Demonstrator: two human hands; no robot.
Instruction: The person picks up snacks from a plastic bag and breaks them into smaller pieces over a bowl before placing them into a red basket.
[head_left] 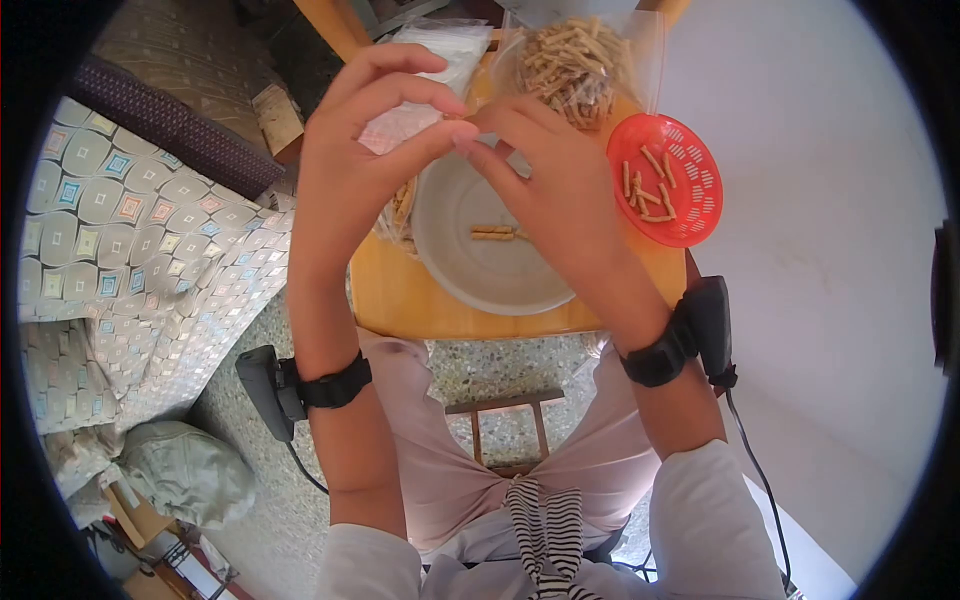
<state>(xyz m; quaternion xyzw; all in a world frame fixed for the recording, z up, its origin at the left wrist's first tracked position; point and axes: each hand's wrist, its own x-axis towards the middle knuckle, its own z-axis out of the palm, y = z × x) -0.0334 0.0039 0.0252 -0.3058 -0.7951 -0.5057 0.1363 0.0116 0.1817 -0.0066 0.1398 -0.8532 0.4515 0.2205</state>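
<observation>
My left hand [362, 140] and my right hand [545, 165] meet above the far rim of a grey-white bowl [450, 265]. Thumb and fingers of each are pinched together at the tips; what they grip is too small or hidden to make out. Inside the bowl lie a few short tan sticks [491, 233], partly covered by my right hand. Behind my left hand are clear plastic bags [455, 50]. Past my right hand stands a clear bag full of tan sticks [580, 70]. Another bag of sticks [402, 208] shows beside my left wrist.
A red slotted basket [700, 215] with several sticks sits at the right edge of the wooden table [400, 290]. White wall [820, 200] rises on the right. To the left is patterned cloth [130, 230]. Straps with black devices circle both forearms, trailing cables.
</observation>
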